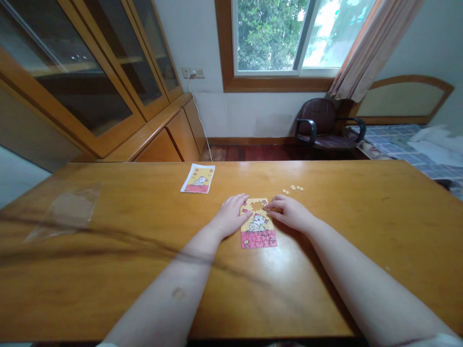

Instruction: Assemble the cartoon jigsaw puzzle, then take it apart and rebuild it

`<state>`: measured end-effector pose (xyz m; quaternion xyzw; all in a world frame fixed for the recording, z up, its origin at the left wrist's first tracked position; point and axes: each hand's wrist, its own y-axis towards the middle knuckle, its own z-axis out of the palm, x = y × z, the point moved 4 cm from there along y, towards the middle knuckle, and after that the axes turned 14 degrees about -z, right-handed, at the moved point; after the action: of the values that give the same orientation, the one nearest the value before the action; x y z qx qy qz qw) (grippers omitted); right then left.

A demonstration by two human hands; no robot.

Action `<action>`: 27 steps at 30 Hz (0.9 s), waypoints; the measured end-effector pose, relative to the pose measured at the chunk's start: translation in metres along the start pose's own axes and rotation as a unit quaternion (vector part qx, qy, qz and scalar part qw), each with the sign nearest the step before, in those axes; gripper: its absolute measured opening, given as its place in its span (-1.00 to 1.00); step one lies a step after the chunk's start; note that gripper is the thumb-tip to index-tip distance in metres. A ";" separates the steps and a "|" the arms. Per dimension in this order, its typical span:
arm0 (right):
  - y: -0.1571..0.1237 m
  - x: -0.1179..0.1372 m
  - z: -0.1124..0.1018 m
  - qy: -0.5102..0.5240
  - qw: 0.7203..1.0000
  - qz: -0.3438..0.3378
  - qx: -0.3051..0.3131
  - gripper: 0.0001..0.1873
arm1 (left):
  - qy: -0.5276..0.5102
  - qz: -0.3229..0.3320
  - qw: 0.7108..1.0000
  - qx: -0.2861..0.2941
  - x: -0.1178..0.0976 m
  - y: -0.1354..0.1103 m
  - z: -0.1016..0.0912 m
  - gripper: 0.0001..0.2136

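A small yellow and pink jigsaw puzzle lies on the wooden table, with a cartoon white animal in its middle. Near its top is a gap where the table shows through. My left hand rests flat along the puzzle's left edge, fingers stretched out and thumb on the pieces. At the upper right edge, my right hand has its fingertips drawn together beside the gap. Whatever those fingertips hold, if anything, is too small to make out. Several loose puzzle pieces lie beyond my right hand.
A printed picture card with the same design lies at the back left of the table. Further left is a clear plastic bag. Behind the table stand a glass-doored cabinet and an armchair.
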<state>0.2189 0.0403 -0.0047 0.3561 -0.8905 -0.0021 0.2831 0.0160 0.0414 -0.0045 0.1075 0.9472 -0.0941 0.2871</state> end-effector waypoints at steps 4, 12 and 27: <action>0.002 0.003 0.006 0.006 1.000 -0.017 0.020 -0.75 | -0.002 0.002 1.000 0.002 0.000 0.000 0.000 -0.50; 0.009 0.007 0.012 -0.024 0.999 0.017 -0.015 -0.78 | 0.000 0.017 1.000 -0.009 -0.001 -0.001 0.000 -0.50; 0.009 0.008 0.013 -0.027 1.000 -0.008 -0.008 -0.78 | 0.040 0.050 0.998 0.015 -0.001 -0.002 0.009 -0.53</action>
<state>0.2017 0.0390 -0.0096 0.3609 -0.8948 -0.0209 0.2621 0.0209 0.0375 -0.0110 0.1625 0.9499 -0.0893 0.2517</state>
